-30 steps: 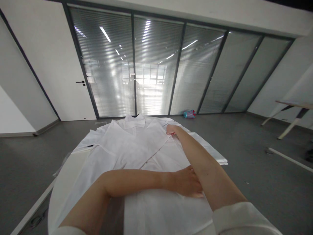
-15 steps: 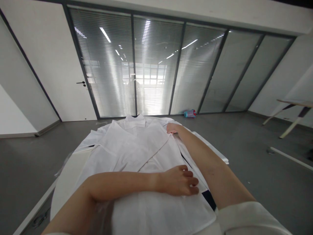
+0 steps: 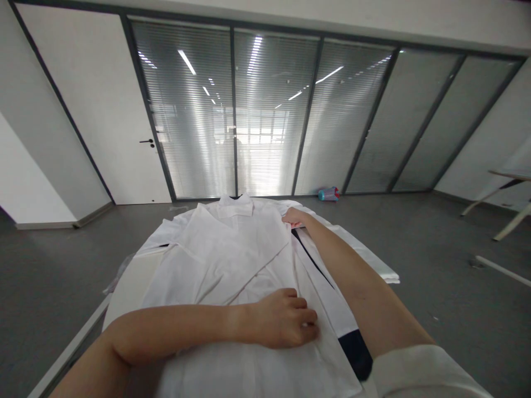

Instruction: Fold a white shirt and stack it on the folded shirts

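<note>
Over the lower front of a white shirt (image 3: 232, 232): one left hand (image 3: 287, 319), fingers curled, grip uncertain; beyond it, one right hand (image 3: 293, 217) pinching the shirt's side. Shirt spread out, collar (image 3: 235, 208) farthest, on a white counter (image 3: 135, 282).

Grey floor (image 3: 440, 249); white door (image 3: 91, 105); dark-framed glass partition (image 3: 336, 116) with backlit blinds (image 3: 265, 155)

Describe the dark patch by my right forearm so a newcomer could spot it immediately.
Start at the white shirt spread over the pale table. From the right hand, look down along the right forearm. Beside it, nearer you, is the navy patch: a broad block, unlike the thin dark strip above.
</note>
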The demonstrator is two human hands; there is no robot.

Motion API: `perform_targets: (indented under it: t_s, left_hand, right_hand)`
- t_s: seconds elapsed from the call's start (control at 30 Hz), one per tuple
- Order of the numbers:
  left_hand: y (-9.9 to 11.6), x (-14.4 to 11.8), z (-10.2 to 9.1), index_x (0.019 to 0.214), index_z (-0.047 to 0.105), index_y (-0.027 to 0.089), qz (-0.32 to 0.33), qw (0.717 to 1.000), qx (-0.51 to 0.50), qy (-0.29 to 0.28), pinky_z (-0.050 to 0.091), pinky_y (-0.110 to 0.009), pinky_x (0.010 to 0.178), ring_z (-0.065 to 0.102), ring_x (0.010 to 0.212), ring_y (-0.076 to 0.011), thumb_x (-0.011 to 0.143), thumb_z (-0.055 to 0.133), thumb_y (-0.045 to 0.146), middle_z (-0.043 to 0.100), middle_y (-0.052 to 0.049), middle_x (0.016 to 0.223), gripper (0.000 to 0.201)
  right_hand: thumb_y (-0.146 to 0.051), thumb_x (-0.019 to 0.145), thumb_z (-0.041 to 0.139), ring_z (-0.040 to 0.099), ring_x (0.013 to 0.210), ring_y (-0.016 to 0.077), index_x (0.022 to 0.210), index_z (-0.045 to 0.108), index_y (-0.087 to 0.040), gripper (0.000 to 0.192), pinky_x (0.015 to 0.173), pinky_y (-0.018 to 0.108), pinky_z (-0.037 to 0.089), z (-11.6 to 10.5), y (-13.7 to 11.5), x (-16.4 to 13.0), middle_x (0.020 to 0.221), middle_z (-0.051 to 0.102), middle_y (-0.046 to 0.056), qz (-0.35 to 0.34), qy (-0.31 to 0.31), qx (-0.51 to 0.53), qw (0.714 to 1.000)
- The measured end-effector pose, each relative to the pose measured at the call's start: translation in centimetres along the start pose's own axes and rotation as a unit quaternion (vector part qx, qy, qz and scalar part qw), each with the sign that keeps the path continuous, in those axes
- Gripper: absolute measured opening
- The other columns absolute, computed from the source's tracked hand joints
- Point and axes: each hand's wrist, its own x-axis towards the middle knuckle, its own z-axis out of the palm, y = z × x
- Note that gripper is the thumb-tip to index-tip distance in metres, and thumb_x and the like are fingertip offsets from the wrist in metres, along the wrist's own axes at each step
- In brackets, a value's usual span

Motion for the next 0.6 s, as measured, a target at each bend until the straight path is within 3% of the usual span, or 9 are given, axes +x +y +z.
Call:
perform_targets:
  t_s: [0.13,0.27,0.43,0.6]
  left_hand:
    - [0.5,-1.1,-1.1,0.078,0.061,0.016,-0.011,1.000,-0.001,-0.002,0.032,-0.033,0.056,0.052,0.064,-0.0149,0.093,0.055,0.017,0.055,-0.001,0.073,0.016]
    - [1.1,-2.0,-2.6,0.082,0.061,0.016,-0.024,1.000,-0.007,-0.003,0.032,-0.033,0.055,0.051,0.063,-0.0146,0.094,0.054,0.019,0.055,-0.001,0.074,0.014]
    - [1.9,-3.4,-3.9,0.087,0.062,0.016,-0.052,0.998,-0.028,-0.005,0.033,-0.033,0.055,0.050,0.062,-0.0145,0.096,0.051,0.022,0.056,0.000,0.073,0.016]
    - [2.5,-4.9,-3.6,0.105,0.061,0.016,-0.079,0.994,-0.057,-0.049,0.036,-0.034,0.056,0.051,0.063,-0.0149,0.093,0.054,0.024,0.058,0.000,0.078,0.016]
  right_hand:
    - [-0.022,0.078,0.064,0.057,0.049,0.0136,0.066,0.060,-0.015,0.014,0.048,0.022,0.046,0.6,-1.3,-0.1,0.053,0.060,0.003,-0.043,-0.014,0.012,0.999]
    - [-0.022,0.079,0.060,0.060,0.058,0.0148,0.067,0.060,-0.016,0.014,0.052,0.021,0.044,1.9,-3.5,0.2,0.057,0.061,0.003,-0.118,0.013,0.013,0.993]
    - [-0.022,0.080,0.059,0.061,0.071,0.0136,0.075,0.064,-0.015,0.010,0.057,0.019,0.039,4.8,-6.5,0.4,0.070,0.067,0.001,-0.208,0.037,0.000,0.977]
    - [-0.026,0.080,0.065,0.065,0.078,0.0147,0.082,0.066,-0.017,0.009,0.061,0.018,0.040,8.0,-8.0,0.5,0.085,0.073,0.003,-0.225,0.017,-0.021,0.974]
